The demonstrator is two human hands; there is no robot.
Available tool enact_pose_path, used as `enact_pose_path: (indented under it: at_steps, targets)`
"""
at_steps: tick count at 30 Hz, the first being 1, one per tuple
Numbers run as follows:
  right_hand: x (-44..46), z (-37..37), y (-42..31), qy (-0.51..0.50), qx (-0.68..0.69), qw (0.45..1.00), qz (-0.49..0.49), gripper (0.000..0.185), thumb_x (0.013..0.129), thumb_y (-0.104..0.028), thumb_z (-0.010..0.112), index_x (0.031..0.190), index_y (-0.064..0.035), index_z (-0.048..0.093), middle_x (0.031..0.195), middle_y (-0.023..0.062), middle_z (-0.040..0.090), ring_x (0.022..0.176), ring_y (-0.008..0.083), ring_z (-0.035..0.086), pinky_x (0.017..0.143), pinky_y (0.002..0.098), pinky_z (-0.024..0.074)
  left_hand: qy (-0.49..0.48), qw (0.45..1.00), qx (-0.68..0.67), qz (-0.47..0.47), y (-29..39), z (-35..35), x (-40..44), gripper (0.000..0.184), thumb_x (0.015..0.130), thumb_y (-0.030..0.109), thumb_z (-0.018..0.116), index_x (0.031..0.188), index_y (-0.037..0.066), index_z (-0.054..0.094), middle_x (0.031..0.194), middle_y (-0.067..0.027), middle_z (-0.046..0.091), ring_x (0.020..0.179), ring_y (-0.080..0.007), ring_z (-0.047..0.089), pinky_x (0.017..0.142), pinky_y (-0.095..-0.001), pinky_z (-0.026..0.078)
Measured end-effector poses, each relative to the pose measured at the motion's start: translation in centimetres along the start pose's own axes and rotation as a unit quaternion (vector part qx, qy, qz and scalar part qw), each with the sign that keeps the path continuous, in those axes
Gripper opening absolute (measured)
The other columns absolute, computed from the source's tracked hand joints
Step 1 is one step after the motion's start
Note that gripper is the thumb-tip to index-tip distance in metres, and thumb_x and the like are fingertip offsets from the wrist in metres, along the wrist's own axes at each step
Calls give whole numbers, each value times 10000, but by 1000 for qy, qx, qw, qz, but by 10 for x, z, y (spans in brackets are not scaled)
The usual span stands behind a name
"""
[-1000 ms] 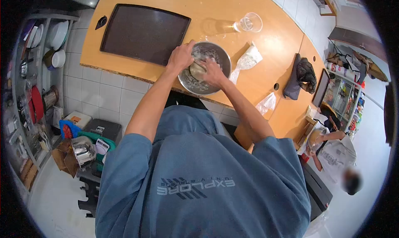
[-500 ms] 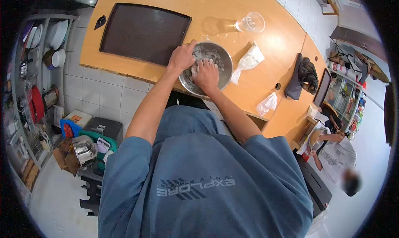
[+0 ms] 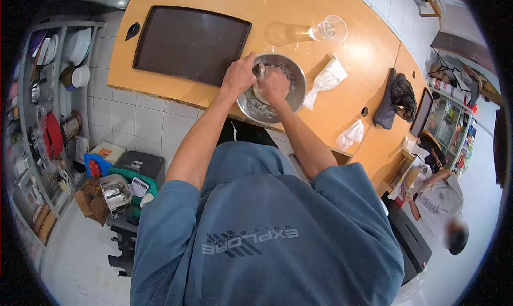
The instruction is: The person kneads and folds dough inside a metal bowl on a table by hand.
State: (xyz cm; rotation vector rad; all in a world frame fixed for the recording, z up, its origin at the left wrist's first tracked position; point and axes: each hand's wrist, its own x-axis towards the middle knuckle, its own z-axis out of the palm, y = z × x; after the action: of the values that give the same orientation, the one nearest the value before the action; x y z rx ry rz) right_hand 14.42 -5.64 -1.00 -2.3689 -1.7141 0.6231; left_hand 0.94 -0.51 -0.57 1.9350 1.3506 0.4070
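Note:
A metal mixing bowl (image 3: 299,73) stands at the table's near edge, its inside smeared with pale, floury residue. My left hand (image 3: 239,77) holds the bowl's left rim, thumb over the edge. Inside the bowl, my right hand (image 3: 274,85) is closed and presses into a lump of whitish dough (image 3: 258,94). Its fingertips are hidden under the hand. Right of the bowl lies a clear plastic bag of white powder (image 3: 327,77), with its narrow end toward the bowl.
A dark baking tray (image 3: 191,44) lies left of the bowl on the wooden table (image 3: 278,6). A clear plastic cup (image 3: 328,29) lies beyond it. A small plastic bag (image 3: 351,135) and dark cloth items (image 3: 393,98) are rightward. Another person (image 3: 435,199) works at far right.
My right hand has gone from spread, visible fingers to a closed shape pressing farther into the bowl. My left hand stays at the rim. The whole view has shifted slightly.

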Motion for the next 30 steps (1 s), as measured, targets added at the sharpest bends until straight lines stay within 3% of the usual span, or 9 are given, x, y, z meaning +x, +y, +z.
enact_pose_path:
  at_steps: [5,8,11,12,15,18,24,27,30]
  targets:
    - [-4,-9,24,2,191,980,54,454,987,-397,633,814,17,702,769,209,684,727,304,665,692,453,508,-24,1000,8,1,3,-8,1,297,796,-15,579,1085,8,510,937,-270,687,911,-494,657,789,-563,534]
    - [-6,-24,28,-50,356,922,145,419,973,-363,683,872,42,717,751,148,686,690,155,568,672,381,477,-39,999,15,-10,1,-11,0,314,790,-19,579,1096,5,515,948,-270,692,919,-488,664,798,-555,539]
    - [-8,-23,19,-31,482,867,122,422,984,-357,669,907,51,741,726,125,689,712,141,588,681,388,482,-29,999,20,-11,0,-8,0,320,791,-14,583,1103,6,517,957,-272,695,924,-483,668,803,-552,542]
    - [-7,-15,20,-7,456,888,56,451,985,-381,659,915,56,744,749,170,702,687,218,618,695,410,492,-23,1000,17,-8,0,-8,0,320,791,-13,584,1104,6,518,961,-273,695,925,-483,668,805,-554,541]
    - [-5,-14,35,-107,275,955,42,509,980,-431,642,941,68,733,866,241,725,735,354,678,733,452,512,-22,1000,15,-7,-2,-8,-2,321,791,-12,585,1105,7,521,968,-276,694,924,-483,668,806,-556,539]
    - [9,-30,30,-125,153,980,7,567,1000,-465,568,921,76,717,970,286,713,827,469,682,788,502,533,-20,1000,11,-6,-2,-8,-5,324,789,-10,586,1106,8,522,974,-276,692,921,-486,665,805,-556,539]
    - [3,-29,-1,-167,-71,983,8,489,1006,-409,490,910,3,736,937,276,723,894,449,711,841,563,555,-6,1000,8,5,-1,-6,-5,332,781,0,597,1102,14,516,963,-273,689,914,-492,661,796,-560,538]
    - [-28,-13,-2,-57,-50,994,-79,407,974,-399,537,1003,-40,726,937,269,723,931,418,716,833,555,555,-14,1000,6,12,1,-7,-6,342,779,3,603,1108,19,513,964,-270,686,908,-494,660,788,-565,536]
    - [-56,-12,2,-12,-92,982,-165,380,972,-408,555,1062,-65,689,1003,192,718,915,392,704,797,561,548,-21,1000,3,10,-1,-5,-6,362,775,-13,606,1126,13,522,940,-279,684,905,-502,658,779,-573,531]
